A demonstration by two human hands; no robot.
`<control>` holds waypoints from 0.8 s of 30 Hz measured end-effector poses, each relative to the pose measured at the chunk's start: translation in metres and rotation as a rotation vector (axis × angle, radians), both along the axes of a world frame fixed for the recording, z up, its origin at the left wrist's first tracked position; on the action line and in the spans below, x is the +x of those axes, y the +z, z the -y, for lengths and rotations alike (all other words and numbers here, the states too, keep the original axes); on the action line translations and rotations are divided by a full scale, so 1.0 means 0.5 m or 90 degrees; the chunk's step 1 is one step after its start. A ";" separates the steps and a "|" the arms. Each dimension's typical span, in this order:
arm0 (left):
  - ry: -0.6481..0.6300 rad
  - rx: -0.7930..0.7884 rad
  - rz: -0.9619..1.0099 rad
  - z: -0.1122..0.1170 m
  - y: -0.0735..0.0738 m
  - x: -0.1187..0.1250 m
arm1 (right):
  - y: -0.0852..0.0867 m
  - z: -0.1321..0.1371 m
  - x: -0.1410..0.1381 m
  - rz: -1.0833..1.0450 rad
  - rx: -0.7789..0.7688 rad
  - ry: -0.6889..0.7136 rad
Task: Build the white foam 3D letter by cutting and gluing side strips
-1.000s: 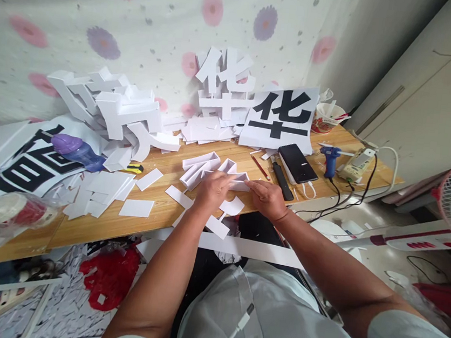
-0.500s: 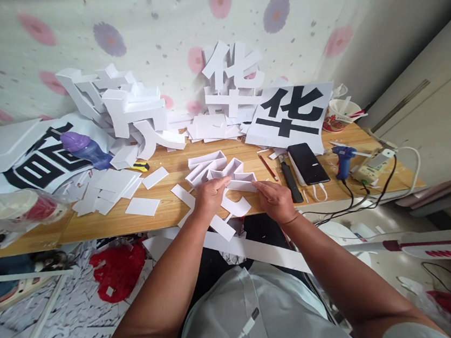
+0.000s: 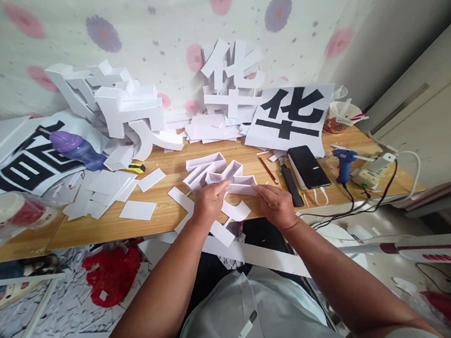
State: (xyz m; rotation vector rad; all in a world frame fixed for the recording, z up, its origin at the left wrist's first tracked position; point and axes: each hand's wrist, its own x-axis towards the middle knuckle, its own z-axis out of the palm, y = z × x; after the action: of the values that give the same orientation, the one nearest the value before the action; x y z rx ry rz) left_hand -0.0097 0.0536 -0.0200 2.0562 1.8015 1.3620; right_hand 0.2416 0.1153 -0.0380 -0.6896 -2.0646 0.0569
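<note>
My left hand [image 3: 208, 201] and my right hand [image 3: 275, 205] both press their fingertips on the near edge of a white foam-board letter frame [image 3: 221, 172] lying on the wooden table [image 3: 163, 216]. The fingers of each hand pinch a thin white strip along that frame's front wall. Loose white strips [image 3: 222, 232] lie under and between my wrists at the table's front edge. A long white strip [image 3: 256, 255] hangs below the table edge, across my lap.
A heap of finished white 3D characters [image 3: 114, 105] stands at the back left, more [image 3: 230, 77] against the flowered wall. A printed black character sheet [image 3: 291, 115], black phone [image 3: 307, 166], blue glue gun [image 3: 342, 162], red pencil [image 3: 267, 170], yellow cutter [image 3: 135, 168] and purple bottle [image 3: 73, 148] are around.
Both hands stay on the frame's front edge; my left fingers have shifted slightly along it. The camera view has moved a little.
</note>
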 end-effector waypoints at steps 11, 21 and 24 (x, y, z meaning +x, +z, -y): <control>-0.048 0.047 -0.079 0.002 0.006 0.007 | 0.003 0.002 0.001 0.011 -0.045 0.002; -0.026 0.002 -0.056 0.009 0.015 0.016 | 0.011 0.001 0.002 -0.004 -0.044 0.015; -0.033 0.007 -0.057 0.009 0.015 0.016 | 0.013 0.003 -0.002 -0.017 -0.042 0.005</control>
State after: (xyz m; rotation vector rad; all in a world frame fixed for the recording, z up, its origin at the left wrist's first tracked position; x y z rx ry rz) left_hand -0.0014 0.0488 -0.0123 2.1867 1.7645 1.2888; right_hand 0.2405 0.1139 -0.0316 -0.7162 -2.0471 0.1387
